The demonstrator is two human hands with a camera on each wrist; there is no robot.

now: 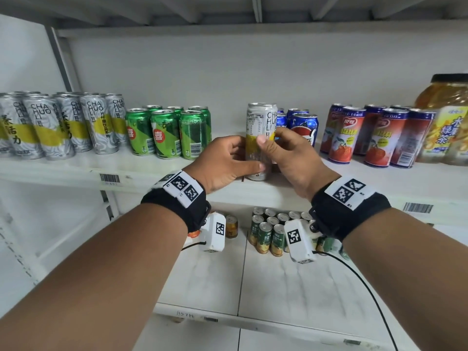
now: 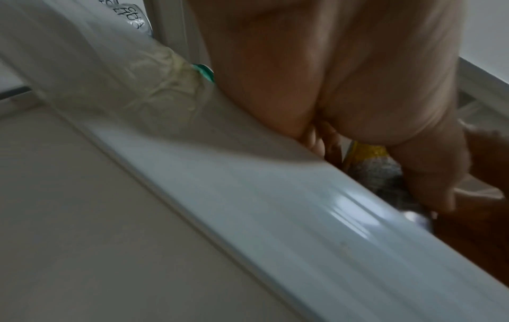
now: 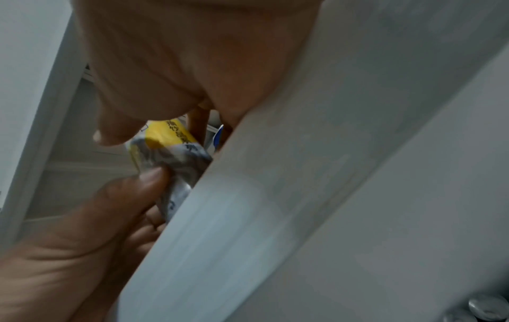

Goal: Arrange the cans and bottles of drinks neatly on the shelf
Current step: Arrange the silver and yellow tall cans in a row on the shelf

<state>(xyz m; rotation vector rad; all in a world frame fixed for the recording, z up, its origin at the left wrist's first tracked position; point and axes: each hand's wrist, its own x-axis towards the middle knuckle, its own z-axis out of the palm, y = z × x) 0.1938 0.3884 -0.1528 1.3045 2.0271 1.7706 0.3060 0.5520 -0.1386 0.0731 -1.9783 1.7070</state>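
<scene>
- Head view: a tall silver can [image 1: 260, 138] with a yellow band stands upright near the front edge of the shelf [image 1: 354, 181], in the gap between the green cans [image 1: 168, 133] and the blue cans [image 1: 301, 125]. The left hand [image 1: 225, 163] curls round its lower left side, thumb across the front; the right hand [image 1: 286, 153] pinches its middle from the right. More silver cans [image 1: 58, 122] are grouped at far left, red cans [image 1: 374, 135] to the right, and a big yellow tea bottle [image 1: 445, 122] at far right. A lower shelf [image 1: 253, 287] carries small green cans [image 1: 268, 231] (packed close together).
- Left wrist view: blurred; the left hand [image 2: 330, 76] sits over the shelf edge [image 2: 275, 207], with the can [image 2: 371, 172] partly seen beyond it.
- Right wrist view: the right hand [image 3: 179, 65] wraps the can [image 3: 168, 152], its thumb on one side; the left hand's thumb [image 3: 137, 185] presses the can lower down.
</scene>
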